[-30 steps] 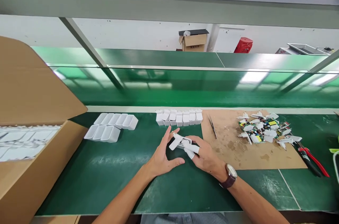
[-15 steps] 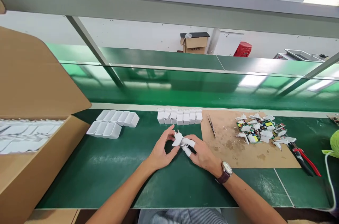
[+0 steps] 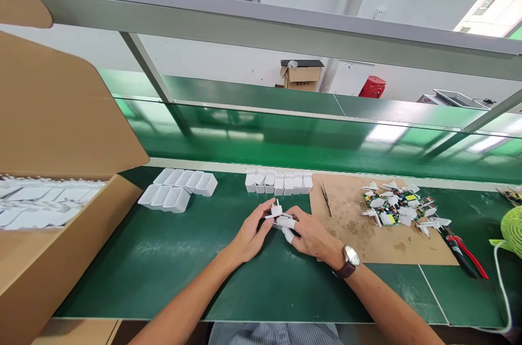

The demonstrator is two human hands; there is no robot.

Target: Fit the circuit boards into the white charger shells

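Between my two hands, over the green table, is a small white plastic part (image 3: pixel 277 211) with a short prong pointing up. My left hand (image 3: pixel 252 232) pinches its left side between thumb and fingers. On the right side, my right hand (image 3: pixel 312 233) grips it; white covers are on its thumb and a finger, and a watch (image 3: pixel 349 259) is on the wrist. Just behind the hands stands a row of white plastic cups (image 3: pixel 279 183). Tweezers (image 3: pixel 326 199) lie at the left edge of a brown board (image 3: pixel 346 225). The underside of the held part is hidden.
White housings (image 3: pixel 175 199) stand in two rows at the left. An open cardboard box (image 3: pixel 81 236) holds white parts. Circuit boards with white pieces (image 3: pixel 393 205) are heaped on the brown board, beside red-and-black pliers (image 3: pixel 467 255). A green coil (image 3: pixel 511 230) is far right.
The white part has been tilted, so its prong now points more upright. Both hands stay closed on it. The camera view has shifted slightly.
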